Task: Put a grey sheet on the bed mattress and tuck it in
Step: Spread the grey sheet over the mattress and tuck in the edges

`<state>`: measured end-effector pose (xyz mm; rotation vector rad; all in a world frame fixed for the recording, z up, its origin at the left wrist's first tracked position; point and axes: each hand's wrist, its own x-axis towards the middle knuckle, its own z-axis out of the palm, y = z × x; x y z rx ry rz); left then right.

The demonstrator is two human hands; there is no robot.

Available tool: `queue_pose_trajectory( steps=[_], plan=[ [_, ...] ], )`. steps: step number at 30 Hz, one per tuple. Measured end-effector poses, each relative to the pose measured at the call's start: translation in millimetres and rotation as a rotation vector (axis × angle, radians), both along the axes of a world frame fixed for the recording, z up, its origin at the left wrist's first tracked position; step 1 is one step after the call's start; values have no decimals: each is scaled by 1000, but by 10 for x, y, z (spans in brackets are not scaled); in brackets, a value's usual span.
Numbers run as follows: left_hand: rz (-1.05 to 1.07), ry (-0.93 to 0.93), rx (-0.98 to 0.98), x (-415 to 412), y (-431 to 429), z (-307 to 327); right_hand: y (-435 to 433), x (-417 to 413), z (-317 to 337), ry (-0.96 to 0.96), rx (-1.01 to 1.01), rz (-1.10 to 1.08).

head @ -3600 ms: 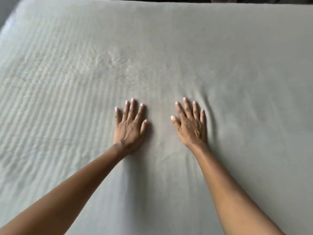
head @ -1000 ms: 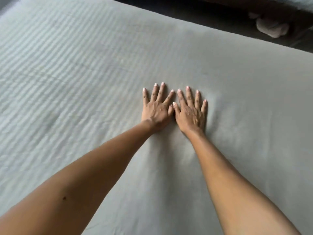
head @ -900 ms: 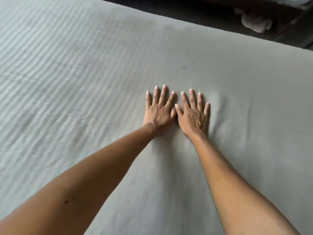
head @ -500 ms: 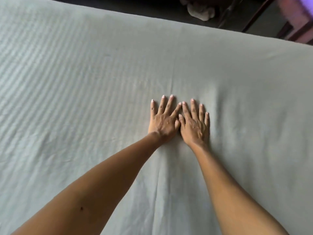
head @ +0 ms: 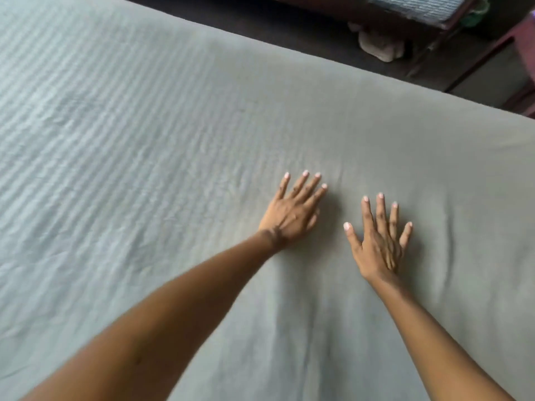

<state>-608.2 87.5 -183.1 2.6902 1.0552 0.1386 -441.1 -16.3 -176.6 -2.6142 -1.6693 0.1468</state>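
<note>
Grey sheet (head: 202, 125): left hand (head: 292, 214) and right hand (head: 379, 241) lie spread flat, apart; sweep outward toward frame right, flattening creases.

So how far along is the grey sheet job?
Done: the grey fabric sheet lies spread out to the far edge. In hand: left hand and right hand press flat on it, fingers spread, apart; creases show beside the right hand. Left: tucking, no tucked edge is visible.

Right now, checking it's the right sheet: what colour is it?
Grey sheet, clearest in the head view.
</note>
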Motion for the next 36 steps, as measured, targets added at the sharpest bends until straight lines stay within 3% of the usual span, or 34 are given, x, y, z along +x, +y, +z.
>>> queue_pose_trajectory(
  steps=[8, 13, 18, 23, 29, 32, 36],
  plan=[
    [436, 66, 85, -2691, 1647, 87, 2307, -2791, -21, 156, 48, 420],
    [706, 161, 90, -4350, 2189, -77, 3201, -4366, -71, 162, 8, 654],
    [894, 112, 47, -4952, 2306, -316, 3695, -5143, -268, 118, -9, 758],
    [897, 118, 68, -4875, 2287, -346, 3925, -4896, -308, 59, 0, 735],
    [893, 149, -24, -4561, 2396, -169, 3703, -3552, -294, 38, -32, 512],
    [774, 137, -65, -3818, 2387, -145, 3354, -2727, -286, 29, -64, 426],
    [515, 109, -83, -2247, 1959, -196, 2644, -1589, -288, 1, -76, 263]
  ],
)
